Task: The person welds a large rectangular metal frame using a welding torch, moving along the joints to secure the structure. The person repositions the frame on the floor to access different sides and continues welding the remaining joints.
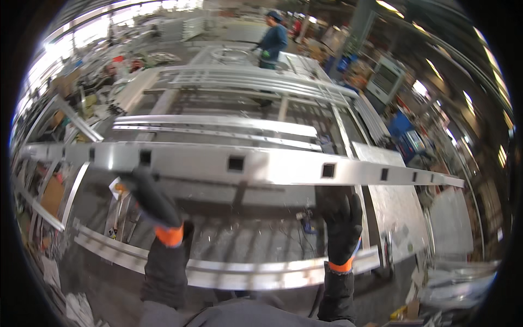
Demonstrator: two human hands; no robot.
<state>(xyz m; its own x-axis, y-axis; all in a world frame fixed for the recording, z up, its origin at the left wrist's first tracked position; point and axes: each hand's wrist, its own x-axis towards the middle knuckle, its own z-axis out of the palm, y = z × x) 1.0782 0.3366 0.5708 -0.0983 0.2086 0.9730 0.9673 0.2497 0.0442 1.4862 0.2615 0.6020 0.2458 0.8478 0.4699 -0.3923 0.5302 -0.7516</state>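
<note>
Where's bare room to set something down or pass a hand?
Largely bare: the flat grey metal sheet right of the black-gloved right hand. Likely passable: the gap between that and the black-gloved left hand, bordered by the long silver holed bar and pale metal rail, except near the blue object. Crowded: far left, around angled silver strips.

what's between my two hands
In the head view, between your left hand and right hand: a dim grey surface with pale specks, and a small blue object, too blurred to identify, near the right.
</note>
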